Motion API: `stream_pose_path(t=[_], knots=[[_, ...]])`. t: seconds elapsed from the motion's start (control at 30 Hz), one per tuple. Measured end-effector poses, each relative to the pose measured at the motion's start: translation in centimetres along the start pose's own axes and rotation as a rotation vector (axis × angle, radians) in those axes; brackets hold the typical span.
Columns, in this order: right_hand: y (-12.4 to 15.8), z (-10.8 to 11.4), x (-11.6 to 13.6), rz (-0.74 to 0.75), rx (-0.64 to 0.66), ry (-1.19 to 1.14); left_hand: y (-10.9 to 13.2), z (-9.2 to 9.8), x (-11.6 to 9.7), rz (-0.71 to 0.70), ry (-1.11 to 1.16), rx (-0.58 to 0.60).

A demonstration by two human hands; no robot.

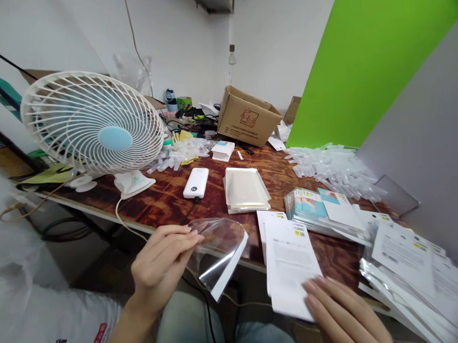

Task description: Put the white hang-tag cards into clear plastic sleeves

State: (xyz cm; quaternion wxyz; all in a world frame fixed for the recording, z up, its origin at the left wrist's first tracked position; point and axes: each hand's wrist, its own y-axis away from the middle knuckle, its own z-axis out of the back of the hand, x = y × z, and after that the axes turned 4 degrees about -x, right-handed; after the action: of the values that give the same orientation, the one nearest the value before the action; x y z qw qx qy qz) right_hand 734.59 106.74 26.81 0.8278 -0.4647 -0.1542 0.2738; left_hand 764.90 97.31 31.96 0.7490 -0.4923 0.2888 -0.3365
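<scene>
Left hand (161,264) pinching clear plastic sleeve (218,251) at bottom center, holding it up over edge of wood table (167,204). Right hand (346,315) lying fingers-out on white printed cards (289,261) at lower right, seemingly pinning them down; can't tell if gripping.

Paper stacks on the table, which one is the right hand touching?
The loose white printed sheets at the front edge of the table, under the right hand. The larger white pile at far right and the blue-and-white cards lie apart from it.
</scene>
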Motion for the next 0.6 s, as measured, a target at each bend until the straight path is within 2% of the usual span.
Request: stream_pose_path(t=[0.13,0.27,0.37,0.5,0.57,0.6], knots=[[1.8,-3.4,-1.9,-0.102,-0.006,-0.026,0.5,0.1,0.5,-0.005,-0.011,0.020],[3.2,-4.7,-2.0,-0.280,0.014,-0.088,0.9,-0.1,0.3,0.002,0.023,0.050],[2.4,-4.7,-1.5,-0.403,-0.108,-0.104,1.2,-0.5,0.1,0.006,0.057,0.074],[0.3,-3.7,0.3,-0.503,-0.380,-0.088,1.2,-1.2,-0.3,0.047,0.125,0.105],[-0.3,-2.5,1.6,-0.523,-0.433,-0.123,1.1,-1.4,-0.4,0.075,0.155,0.116],[-0.3,-1.7,2.1,-0.511,-0.407,-0.162,1.1,-1.5,-0.4,0.083,0.164,0.118]])
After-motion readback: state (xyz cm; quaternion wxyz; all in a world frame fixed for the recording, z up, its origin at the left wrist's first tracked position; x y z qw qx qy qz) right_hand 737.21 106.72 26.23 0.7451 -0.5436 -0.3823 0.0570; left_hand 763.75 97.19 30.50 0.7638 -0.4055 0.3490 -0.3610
